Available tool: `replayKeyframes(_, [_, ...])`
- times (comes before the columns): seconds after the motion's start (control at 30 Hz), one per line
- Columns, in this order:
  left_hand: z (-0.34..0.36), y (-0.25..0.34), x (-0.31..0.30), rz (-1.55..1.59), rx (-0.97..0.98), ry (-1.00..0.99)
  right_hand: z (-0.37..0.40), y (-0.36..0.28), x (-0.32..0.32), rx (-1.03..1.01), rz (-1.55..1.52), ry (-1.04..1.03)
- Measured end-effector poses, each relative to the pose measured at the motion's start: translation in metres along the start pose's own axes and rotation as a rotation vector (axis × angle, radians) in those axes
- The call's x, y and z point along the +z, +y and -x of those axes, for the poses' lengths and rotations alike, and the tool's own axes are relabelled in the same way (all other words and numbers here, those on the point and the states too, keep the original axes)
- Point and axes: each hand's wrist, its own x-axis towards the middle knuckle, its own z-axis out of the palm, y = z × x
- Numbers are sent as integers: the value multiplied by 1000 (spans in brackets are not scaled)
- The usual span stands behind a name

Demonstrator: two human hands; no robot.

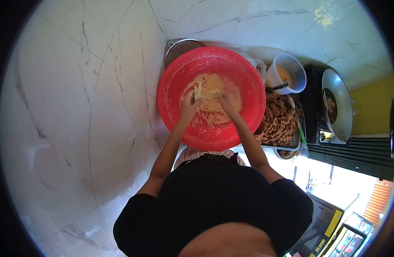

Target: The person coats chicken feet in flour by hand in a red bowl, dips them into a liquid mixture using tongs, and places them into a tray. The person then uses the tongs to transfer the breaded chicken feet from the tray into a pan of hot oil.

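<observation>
A wide red basin (171, 98) stands in front of me, with crumbly, pale-yellow flour mix (212, 109) over its bottom. Inside it, my left hand (190, 107) is closed around a pale, coated strip (198, 91) that sticks up past the fingers. My right hand (228, 103) is a short way to the right, low over the mix. Another pale piece (215, 93) shows at its fingertips, smeared by motion, so I cannot make out whether the fingers grip it.
Right of the basin, a tray of brown fried strips (277, 122) holds green-handled tongs (300, 130). Behind it stands a white bucket (293, 68) with yellowish liquid. A large metal wok (339, 103) is farther right. Marble-patterned wall tiles (64, 107) rise on the left.
</observation>
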Motion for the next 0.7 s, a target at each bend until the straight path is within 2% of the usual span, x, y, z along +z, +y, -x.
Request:
replayKeyframes(0.07, [1, -14, 0, -153, 117, -68, 2, 9, 15, 42, -386, -55])
replayKeyframes(0.1, [5, -15, 2, -155, 118, -67, 8, -7, 17, 41, -388, -55])
replayKeyframes(0.17, [15, -16, 7, -410, 246, -56, 25, -56, 11, 299, -357, -196])
replayKeyframes(0.2, [22, -11, 10, -412, 250, -54, 26, -47, 14, 293, -357, -196])
replayKeyframes(0.27, [37, 2, 15, -367, 256, -64, 26, -22, 23, 135, -418, -190])
replayKeyframes(0.3, [40, 2, 16, -369, 261, -62, 29, -27, 20, 130, -419, -190])
replayKeyframes(0.37, [43, -2, 15, -219, 64, -103, 38, -48, 12, 352, -654, -155])
replayKeyframes(0.4, [42, -8, 14, -219, 63, -102, 37, -39, 14, 353, -654, -156])
replayKeyframes(0.47, [36, -23, 11, 31, -113, -231, 33, -14, 22, 202, -655, -111])
replayKeyframes(0.57, [38, -16, 12, 24, -116, -299, 36, -7, 17, 157, -573, -215])
replayKeyframes(0.7, [34, -21, 13, -113, -60, -361, 41, -24, 14, 117, -618, -187])
